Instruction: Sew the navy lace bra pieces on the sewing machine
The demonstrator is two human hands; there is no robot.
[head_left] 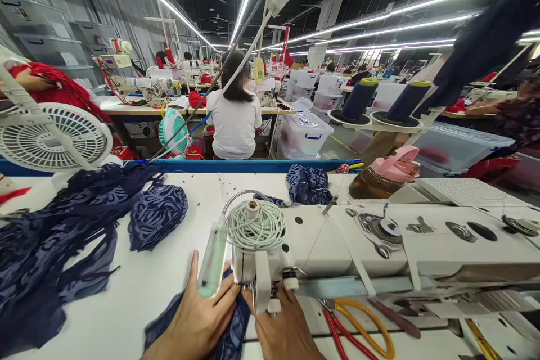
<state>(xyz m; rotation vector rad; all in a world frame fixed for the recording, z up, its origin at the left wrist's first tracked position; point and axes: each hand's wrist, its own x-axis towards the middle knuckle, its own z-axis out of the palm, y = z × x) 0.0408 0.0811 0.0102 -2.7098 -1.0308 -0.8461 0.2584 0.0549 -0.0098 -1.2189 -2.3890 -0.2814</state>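
Note:
Navy patterned fabric (236, 331) lies under the head of a white sewing machine (320, 259). My left hand (206, 309) rests on this fabric left of the needle area, fingers stretched out and one digit raised apart. To its right, my right hand (280, 326) reaches in by the presser foot at the fabric's edge. The machine head covers part of its fingers, so whether they pinch the cloth is hidden. A coil of pale cord (255, 228) sits on top of the machine head. Red-handled and orange-handled cutting tools (363, 320) lie right of my right hand.
Navy fabric strips (54, 236) heap at the left, beside a stack of cut patterned pieces (158, 216). A tied fabric bundle (310, 184) lies behind the machine. A white fan (54, 135), two thread cones (358, 100) and a pink-lidded jar (383, 174) stand around. A person in white (234, 124) sits ahead.

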